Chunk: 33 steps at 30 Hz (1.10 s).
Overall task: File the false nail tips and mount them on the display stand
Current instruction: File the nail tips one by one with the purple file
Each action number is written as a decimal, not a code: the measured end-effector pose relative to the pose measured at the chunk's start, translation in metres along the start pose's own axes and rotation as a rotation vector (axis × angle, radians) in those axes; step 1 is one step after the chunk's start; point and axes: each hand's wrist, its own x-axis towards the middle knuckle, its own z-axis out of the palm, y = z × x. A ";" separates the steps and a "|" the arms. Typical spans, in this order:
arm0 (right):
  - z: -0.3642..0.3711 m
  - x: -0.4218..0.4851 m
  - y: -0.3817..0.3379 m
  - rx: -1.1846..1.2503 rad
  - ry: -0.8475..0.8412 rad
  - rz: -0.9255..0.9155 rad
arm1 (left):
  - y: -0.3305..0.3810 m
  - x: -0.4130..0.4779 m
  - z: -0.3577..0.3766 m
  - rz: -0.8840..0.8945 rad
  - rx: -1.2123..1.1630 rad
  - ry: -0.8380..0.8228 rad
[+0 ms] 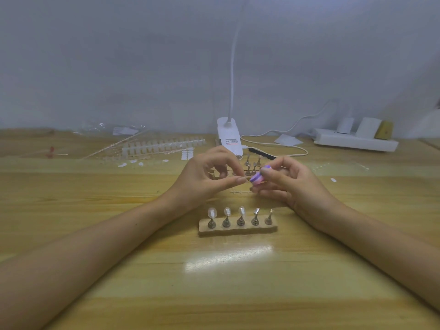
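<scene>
Now | L hand (209, 179): thumb+index pinch tiny item (248, 179), unclear what | R hand (292, 186): grips purple file (258, 178)

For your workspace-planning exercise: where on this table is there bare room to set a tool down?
Bare: the light wooden table nearer than the wooden display stand with five metal pegs, and the band left of the left hand. Crowded: clear nail-tip strips at the back left, white clip lamp base behind the hands.

Bare forearms, left hand (204, 177) and right hand (292, 184) (short nails).
</scene>
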 end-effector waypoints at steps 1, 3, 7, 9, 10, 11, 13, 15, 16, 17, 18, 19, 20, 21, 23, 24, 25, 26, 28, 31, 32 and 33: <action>0.001 0.000 0.000 -0.045 -0.032 0.014 | 0.000 0.000 0.000 0.008 0.003 0.001; 0.003 -0.001 0.000 -0.121 -0.095 0.027 | 0.001 0.000 0.000 0.032 0.015 -0.021; 0.002 0.000 -0.001 0.002 0.013 0.022 | 0.002 0.000 0.002 0.043 0.036 -0.041; 0.005 -0.001 -0.002 -0.108 -0.081 0.046 | 0.003 0.000 0.002 0.040 0.040 -0.033; 0.005 -0.001 -0.001 -0.127 -0.095 0.038 | 0.003 0.001 0.002 0.045 0.043 -0.037; 0.005 -0.001 0.000 -0.095 -0.057 0.029 | 0.004 0.001 0.002 0.050 0.045 -0.046; 0.002 0.001 0.000 0.007 0.041 0.018 | 0.004 0.001 0.002 0.060 0.048 -0.061; 0.003 0.000 -0.001 -0.064 -0.002 0.046 | 0.004 0.001 0.002 0.065 0.052 -0.058; 0.005 -0.001 -0.001 -0.128 -0.062 0.056 | 0.004 0.001 0.002 0.062 0.053 -0.052; 0.006 0.000 0.000 -0.152 -0.088 0.051 | 0.004 0.000 0.002 0.057 0.050 -0.047; 0.006 0.000 0.000 -0.127 -0.058 0.039 | 0.004 0.000 0.002 0.054 0.047 -0.045; 0.005 0.000 0.000 -0.077 -0.005 0.031 | 0.004 0.000 0.002 0.053 0.048 -0.044; 0.003 0.001 0.000 -0.050 0.020 0.025 | 0.004 0.000 0.003 0.053 0.052 -0.042; 0.003 0.001 0.000 -0.069 0.014 0.032 | 0.004 0.000 0.002 0.052 0.056 -0.039; 0.005 -0.001 -0.002 -0.169 -0.085 0.053 | 0.003 0.000 0.002 0.044 0.063 -0.033; 0.006 -0.001 0.000 -0.183 -0.098 0.042 | 0.003 0.000 0.001 0.037 0.065 -0.031; 0.006 -0.001 0.000 -0.154 -0.059 0.024 | 0.002 0.000 0.001 0.028 0.066 -0.031; 0.004 0.000 0.001 -0.102 -0.005 0.012 | 0.002 0.000 0.001 0.021 0.067 -0.032; 0.002 0.000 0.000 -0.091 0.014 0.017 | 0.002 0.001 0.001 0.021 0.069 -0.028; 0.005 -0.001 0.000 -0.167 -0.083 0.027 | 0.002 0.001 0.001 0.015 0.058 -0.026; 0.005 0.000 0.001 -0.130 -0.033 0.013 | 0.002 0.001 0.001 0.014 0.057 -0.028; 0.003 0.000 0.001 -0.072 0.022 0.003 | 0.002 0.001 0.001 0.015 0.055 -0.030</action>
